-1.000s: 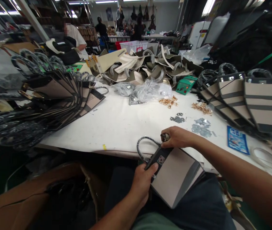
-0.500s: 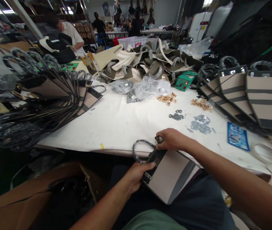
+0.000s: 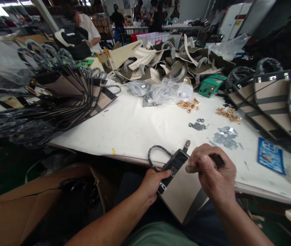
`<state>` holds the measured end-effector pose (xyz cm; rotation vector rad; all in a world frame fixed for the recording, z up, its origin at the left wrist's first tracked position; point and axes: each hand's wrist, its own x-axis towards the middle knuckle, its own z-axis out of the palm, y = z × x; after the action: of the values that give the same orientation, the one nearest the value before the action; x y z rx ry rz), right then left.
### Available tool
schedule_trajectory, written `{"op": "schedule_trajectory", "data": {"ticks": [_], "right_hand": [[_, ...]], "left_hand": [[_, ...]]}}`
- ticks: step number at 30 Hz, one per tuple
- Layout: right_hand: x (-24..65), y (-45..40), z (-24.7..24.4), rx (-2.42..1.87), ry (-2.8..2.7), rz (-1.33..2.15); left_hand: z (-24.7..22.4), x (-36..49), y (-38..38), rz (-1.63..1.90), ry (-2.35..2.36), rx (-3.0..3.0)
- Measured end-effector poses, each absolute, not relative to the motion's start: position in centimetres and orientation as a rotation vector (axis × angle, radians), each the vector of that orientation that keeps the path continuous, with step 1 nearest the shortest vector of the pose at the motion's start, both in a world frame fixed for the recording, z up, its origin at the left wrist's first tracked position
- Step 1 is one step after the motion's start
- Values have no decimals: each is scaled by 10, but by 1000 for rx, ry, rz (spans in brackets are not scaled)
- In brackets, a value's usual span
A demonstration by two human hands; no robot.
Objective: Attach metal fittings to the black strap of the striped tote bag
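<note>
A beige and black bag panel (image 3: 183,191) rests tilted over my lap at the table's front edge. My left hand (image 3: 151,184) grips its upper left edge, thumb near a small square metal plate (image 3: 173,171). Beside that hand a wrapped black loop handle (image 3: 158,147) sticks out over the table edge. My right hand (image 3: 213,167) is closed round a short tool (image 3: 194,168) with a dark end, held above the panel. A strap tab with a metal piece (image 3: 186,146) points up from the panel's top corner.
Stacked bag panels (image 3: 70,92) lie left, more (image 3: 270,99) at right. Gold fittings (image 3: 228,114), grey metal plates (image 3: 226,136), a green box (image 3: 212,85) and a blue packet (image 3: 271,155) are on the white table (image 3: 124,126). A cardboard box (image 3: 42,201) stands lower left; people are in the background.
My right hand has lifted from the panel's top corner and turned, moving right with the tool, uncovering the strap tab. My left hand keeps its hold. The view has shifted slightly.
</note>
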<state>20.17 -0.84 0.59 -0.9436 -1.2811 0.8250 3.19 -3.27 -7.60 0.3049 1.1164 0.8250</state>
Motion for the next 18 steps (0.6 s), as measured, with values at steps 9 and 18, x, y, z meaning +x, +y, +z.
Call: {"op": "schedule_trajectory", "data": {"ticks": [9,18], "right_hand": [[172,-16,-32,-719,-907,1053],[163,-17,-46,-727,-1234,898]], "left_hand": [[-73,33,-30,835,1140,275],[-69,33,-29,842,1114,249]]}}
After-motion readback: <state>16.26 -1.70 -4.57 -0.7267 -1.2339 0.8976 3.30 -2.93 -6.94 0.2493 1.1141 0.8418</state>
